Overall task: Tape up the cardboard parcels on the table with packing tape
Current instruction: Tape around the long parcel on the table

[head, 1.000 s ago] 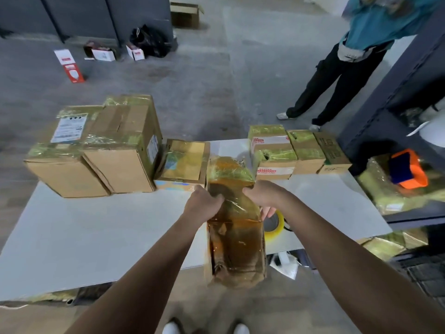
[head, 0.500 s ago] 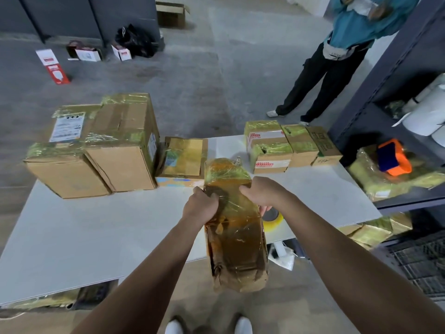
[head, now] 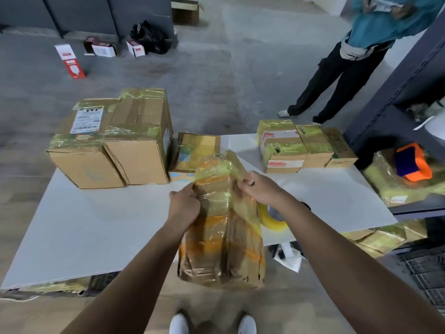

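Note:
I hold a long cardboard parcel wrapped in yellowish tape above the near edge of the white table. My left hand grips its left side and my right hand pinches the tape on its upper right side. A yellow roll of packing tape lies on the table behind my right forearm, partly hidden.
Two large taped boxes stand at the table's back left, a flat box behind the parcel, three small boxes at the back right. A person stands beyond the table. A dark shelf with an orange tape dispenser is on the right.
The parcel has turned and its far end has tilted up. My right hand has shifted from the top to the upper right side. The view moved closer.

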The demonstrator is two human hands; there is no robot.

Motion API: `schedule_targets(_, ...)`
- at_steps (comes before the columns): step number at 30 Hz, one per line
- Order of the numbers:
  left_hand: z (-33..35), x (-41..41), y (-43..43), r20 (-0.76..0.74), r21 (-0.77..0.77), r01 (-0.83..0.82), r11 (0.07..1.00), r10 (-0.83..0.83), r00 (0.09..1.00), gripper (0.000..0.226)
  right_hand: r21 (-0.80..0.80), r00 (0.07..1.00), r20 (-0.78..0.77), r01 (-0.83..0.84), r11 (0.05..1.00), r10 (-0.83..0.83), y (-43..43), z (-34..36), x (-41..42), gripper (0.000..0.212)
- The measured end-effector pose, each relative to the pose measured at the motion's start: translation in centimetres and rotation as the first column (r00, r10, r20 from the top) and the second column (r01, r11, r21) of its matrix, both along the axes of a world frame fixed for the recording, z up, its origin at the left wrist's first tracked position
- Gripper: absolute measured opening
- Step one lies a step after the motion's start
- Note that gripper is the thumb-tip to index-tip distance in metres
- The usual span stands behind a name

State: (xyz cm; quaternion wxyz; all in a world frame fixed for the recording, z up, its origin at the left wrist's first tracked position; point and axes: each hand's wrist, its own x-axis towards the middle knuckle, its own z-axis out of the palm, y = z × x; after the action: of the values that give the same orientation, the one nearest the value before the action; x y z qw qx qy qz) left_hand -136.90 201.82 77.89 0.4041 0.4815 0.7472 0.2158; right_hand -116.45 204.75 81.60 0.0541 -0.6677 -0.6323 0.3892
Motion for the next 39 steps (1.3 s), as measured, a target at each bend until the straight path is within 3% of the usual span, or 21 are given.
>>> schedule_targets(1, 0.4, -0.2, 0.1, -0.017, -0.045, 0.01, 0.999, -0.011, 1.0, 0.044, -0.003, 1.0, 0.022, -0.011, 1.0, 0.011, -0.1, -0.4, 0.0, 0.061)
schedule_targets(2, 0.8, -0.3, 0.1, -0.023, -0.103, 0.022, 0.994, -0.024, 0.999, 0.059, -0.02, 1.0, 0.022, -0.01, 1.0, 0.01, -0.3, -0.7, -0.1, 0.067)
schedule_targets(5, 1.9, -0.1, -0.1, 0.033, -0.238, 0.125, 0.963, -0.121, 0.992, 0.123, -0.114, 0.999, 0.015, 0.044, 0.992, -0.042, -0.5, -1.3, -0.4, 0.079)
schedule_targets(7, 1.9, -0.2, 0.2, 0.06, -0.253, 0.175, 0.952, -0.165, 0.984, 0.135, -0.152, 0.997, 0.044, 0.062, 0.986, -0.056, -0.5, -1.7, -0.5, 0.082)
schedule_targets(8, 2.0, -0.4, 0.1, 0.09, -0.257, 0.183, 0.949, -0.165, 0.982, 0.124, -0.163, 0.997, 0.058, 0.062, 0.985, -0.054, -0.4, -1.8, -0.5, 0.082)
schedule_targets(11, 2.4, -0.3, -0.4, 0.203, -0.229, 0.173, 0.958, -0.127, 0.971, 0.052, -0.194, 0.995, 0.081, 0.067, 0.979, -0.052, -0.4, -2.0, -0.5, 0.086)
schedule_targets(12, 2.2, -0.4, -0.7, 0.234, -0.222, 0.169, 0.96, -0.116, 0.965, 0.042, -0.196, 0.995, 0.081, 0.07, 0.978, -0.055, -0.4, -2.1, -0.5, 0.086)
schedule_targets(13, 1.9, -0.6, -1.1, 0.275, -0.23, 0.169, 0.958, -0.102, 0.956, 0.043, -0.19, 0.995, 0.08, 0.069, 0.979, -0.055, -0.4, -2.3, -0.5, 0.085)
schedule_targets(16, -0.1, -1.5, -2.3, 0.406, -0.251, 0.165, 0.954, -0.051, 0.912, 0.085, -0.147, 0.995, 0.099, 0.046, 0.988, -0.032, -0.4, -2.9, -0.3, 0.077)
schedule_targets(18, -1.1, -2.0, -2.8, 0.443, -0.239, 0.148, 0.96, -0.027, 0.896, 0.098, -0.128, 0.993, 0.114, 0.032, 0.991, -0.018, -0.3, -3.3, -0.3, 0.071)
schedule_targets(19, -1.3, -2.2, -2.9, 0.456, -0.236, 0.137, 0.962, -0.014, 0.89, 0.095, -0.121, 0.993, 0.116, 0.031, 0.992, -0.017, -0.2, -3.4, -0.3, 0.068)
schedule_targets(22, -1.5, -2.5, -3.0, 0.494, -0.215, 0.118, 0.97, 0.003, 0.869, 0.057, -0.105, 0.99, 0.143, 0.024, 0.994, -0.009, -0.1, -3.7, -0.7, 0.067)
schedule_targets(24, -2.0, -2.7, -2.8, 0.486, -0.204, 0.108, 0.973, 0.004, 0.874, 0.047, -0.092, 0.985, 0.175, 0.014, 0.996, 0.003, 0.1, -3.9, -1.1, 0.068)
schedule_targets(28, -2.6, -2.8, -2.6, 0.426, -0.198, 0.054, 0.979, 0.036, 0.904, 0.04, -0.076, 0.977, 0.213, -0.011, 0.997, 0.027, 0.5, -4.3, -1.9, 0.07)
schedule_targets(33, -3.8, -3.3, -2.0, 0.372, -0.234, -0.046, 0.971, 0.134, 0.919, 0.049, -0.041, 0.971, 0.232, -0.055, 0.998, 0.063, 1.0, -4.9, -3.0, 0.071)
schedule_targets(39, -4.7, -3.2, -0.5, 0.325, -0.258, -0.057, 0.965, 0.142, 0.935, 0.037, 0.016, 0.97, 0.241, -0.028, 0.999, 0.023, 1.5, -5.9, -3.8, 0.069)
